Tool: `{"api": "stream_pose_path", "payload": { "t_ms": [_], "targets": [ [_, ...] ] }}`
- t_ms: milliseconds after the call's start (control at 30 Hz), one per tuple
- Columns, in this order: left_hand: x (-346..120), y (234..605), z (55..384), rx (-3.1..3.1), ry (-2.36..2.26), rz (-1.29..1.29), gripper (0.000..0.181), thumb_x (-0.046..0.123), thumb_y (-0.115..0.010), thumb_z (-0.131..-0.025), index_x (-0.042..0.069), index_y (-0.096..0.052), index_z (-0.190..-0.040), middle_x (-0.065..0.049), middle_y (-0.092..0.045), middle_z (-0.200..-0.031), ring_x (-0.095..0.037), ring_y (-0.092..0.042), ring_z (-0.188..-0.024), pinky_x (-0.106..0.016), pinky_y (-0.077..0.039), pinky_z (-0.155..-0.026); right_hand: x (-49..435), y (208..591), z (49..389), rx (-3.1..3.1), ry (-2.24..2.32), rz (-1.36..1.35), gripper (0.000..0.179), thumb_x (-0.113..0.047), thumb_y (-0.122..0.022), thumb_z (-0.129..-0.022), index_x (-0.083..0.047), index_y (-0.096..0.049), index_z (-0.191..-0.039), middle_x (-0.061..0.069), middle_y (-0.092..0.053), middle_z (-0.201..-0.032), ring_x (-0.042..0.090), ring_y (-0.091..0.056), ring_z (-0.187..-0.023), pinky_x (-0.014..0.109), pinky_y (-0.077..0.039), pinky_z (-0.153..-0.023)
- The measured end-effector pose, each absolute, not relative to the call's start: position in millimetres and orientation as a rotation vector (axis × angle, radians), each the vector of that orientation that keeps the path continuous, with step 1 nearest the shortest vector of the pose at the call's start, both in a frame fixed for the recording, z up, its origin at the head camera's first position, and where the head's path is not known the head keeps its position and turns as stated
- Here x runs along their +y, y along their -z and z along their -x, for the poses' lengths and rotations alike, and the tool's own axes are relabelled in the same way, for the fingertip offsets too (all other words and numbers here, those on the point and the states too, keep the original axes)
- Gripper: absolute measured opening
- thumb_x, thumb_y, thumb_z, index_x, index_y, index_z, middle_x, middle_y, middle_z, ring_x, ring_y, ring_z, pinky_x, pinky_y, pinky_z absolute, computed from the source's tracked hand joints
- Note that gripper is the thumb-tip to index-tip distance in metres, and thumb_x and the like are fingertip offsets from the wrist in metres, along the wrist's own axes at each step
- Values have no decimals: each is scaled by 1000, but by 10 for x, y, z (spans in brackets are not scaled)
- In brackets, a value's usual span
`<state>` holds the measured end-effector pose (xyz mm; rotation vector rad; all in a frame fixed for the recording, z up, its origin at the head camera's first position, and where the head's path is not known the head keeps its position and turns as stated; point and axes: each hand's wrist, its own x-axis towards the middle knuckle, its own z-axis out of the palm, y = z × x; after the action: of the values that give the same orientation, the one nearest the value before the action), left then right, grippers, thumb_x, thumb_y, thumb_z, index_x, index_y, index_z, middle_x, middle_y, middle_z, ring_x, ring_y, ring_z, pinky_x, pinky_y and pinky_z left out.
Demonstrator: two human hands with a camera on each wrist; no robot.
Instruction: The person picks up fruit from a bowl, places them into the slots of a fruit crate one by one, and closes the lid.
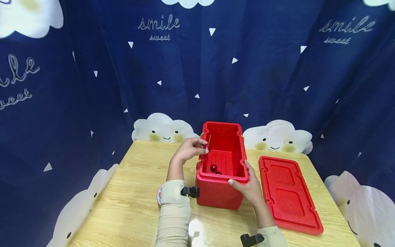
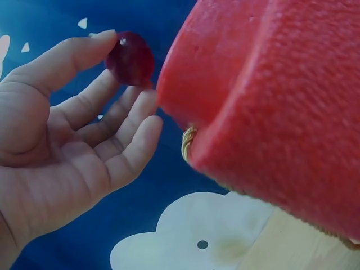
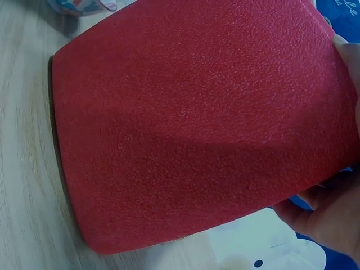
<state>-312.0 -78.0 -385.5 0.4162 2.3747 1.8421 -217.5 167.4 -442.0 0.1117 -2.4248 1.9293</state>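
While the thumb and fingers of the left hand [image 1: 189, 150] pinch a dark red ball [image 2: 130, 58], the other fingers of that hand are loosely bent, spread a little apart and free of any load. A thin gold loop [image 1: 210, 140] stands up from the ball, which is held at the left rim of a red box [image 1: 219, 193]; whether it touches the rim I cannot tell. The right hand [image 1: 251, 185] grips the box at its near right corner, thumb over the near rim and fingers bent along the right side.

The box stands upright on the desk [image 1: 135, 192], its top uncovered. Inside, on the floor near the close left corner, lie a second red ball [image 1: 213, 167] and, just beside it, a dark round thing [image 1: 218, 173] mostly hidden by the near rim. Twisted gold cord [image 2: 189, 144] shows along the box's left side.

To the right, apart from the box, a red lid [image 1: 290, 193] lies flat on the desk. To the left, a patterned container [image 3: 84, 5] is mostly hidden behind the left sleeve [image 1: 174, 212]. Behind everything hangs a dark blue curtain [image 1: 185, 68] with smiling clouds, white triangles and lettering.
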Motion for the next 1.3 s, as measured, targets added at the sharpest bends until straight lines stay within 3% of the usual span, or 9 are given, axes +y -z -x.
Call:
{"api": "stream_pose_path", "payload": {
  "t_ms": [333, 633, 933, 1133, 1300],
  "targets": [
    [-646, 3834, 3318, 2257, -1730, -490, 32, 3, -70, -78, -3, -62, -108, -10, -63, -88, -18, -58, -76, -34, -51, -75, 1787, 4632, 2325, -2516, -1873, -171, 104, -25, -81, -72, -13, -11, -149, 16, -32, -141, 35, -39, -121, 41, -48, -84],
    [-536, 3804, 3534, 2154, -1612, -482, 30, 0, -67, -79, -3, -62, -109, -10, -64, -94, -20, -61, -82, -39, -49, -84, 1838, 4579, 2413, -2584, -1797, -279, 109, -23, -81, -68, -4, -9, -147, 21, -30, -139, 38, -39, -119, 43, -49, -81],
    [-400, 3762, 3713, 2059, -1504, -424, 29, -2, -67, -79, -3, -62, -107, -12, -63, -95, -22, -60, -80, -31, -51, -76, 1901, 4568, 2428, -2664, -1670, -238, 109, -31, -81, -66, -10, -11, -147, 17, -28, -136, 34, -37, -119, 43, -50, -79],
    [-312, 3779, 3831, 1937, -1433, -397, 31, -2, -69, -78, -5, -61, -108, -13, -63, -96, -26, -60, -84, -34, -51, -79, 1892, 4569, 2422, -2674, -1687, -226, 109, -31, -81, -67, -9, -11, -147, 18, -25, -140, 35, -36, -120, 43, -48, -82],
    [-281, 3776, 3900, 1861, -1387, -343, 31, -6, -68, -77, -6, -63, -108, -12, -64, -90, -20, -58, -72, -32, -52, -73, 1872, 4568, 2423, -2676, -1691, -212, 108, -31, -81, -67, -11, -12, -147, 17, -24, -140, 35, -36, -120, 43, -48, -83]
  ]
}}
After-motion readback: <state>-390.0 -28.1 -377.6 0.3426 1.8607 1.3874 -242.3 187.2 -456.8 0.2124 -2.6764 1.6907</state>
